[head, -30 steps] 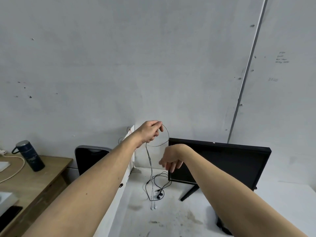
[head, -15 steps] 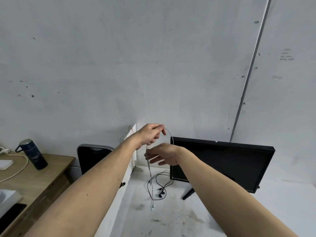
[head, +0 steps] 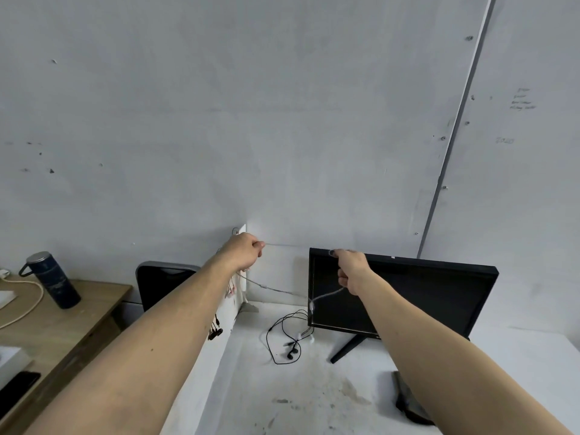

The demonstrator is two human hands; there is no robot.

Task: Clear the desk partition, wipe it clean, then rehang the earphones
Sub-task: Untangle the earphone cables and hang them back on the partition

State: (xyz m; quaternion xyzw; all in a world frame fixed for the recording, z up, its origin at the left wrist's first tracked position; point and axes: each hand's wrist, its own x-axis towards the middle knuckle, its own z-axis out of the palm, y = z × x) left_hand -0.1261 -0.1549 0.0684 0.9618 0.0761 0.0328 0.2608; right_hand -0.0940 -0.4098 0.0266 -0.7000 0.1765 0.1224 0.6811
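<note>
My left hand (head: 246,251) pinches one end of a thin white earphone cable (head: 279,290) just beside the top of the white desk partition (head: 242,262). My right hand (head: 350,268) grips the same cable in front of the monitor, so the cable is stretched between both hands, with a slack part sagging below and its end blurred near the monitor's left edge. A pair of black earphones (head: 290,337) lies in loose loops on the white desk. Other small earphones (head: 216,329) hang on the partition's left face, partly hidden by my left forearm.
A black monitor (head: 408,299) stands on the stained white desk (head: 314,400) right of centre. Behind the partition is a dark chair back (head: 163,287). On the wooden desk (head: 62,321) at left stand a dark flask (head: 51,279) and a cream cable. A dark object (head: 408,400) lies near my right forearm.
My hands have drawn apart: the right hand moved right and up in front of the monitor, pulling the white cable out taut from the left hand, which stays near the partition top.
</note>
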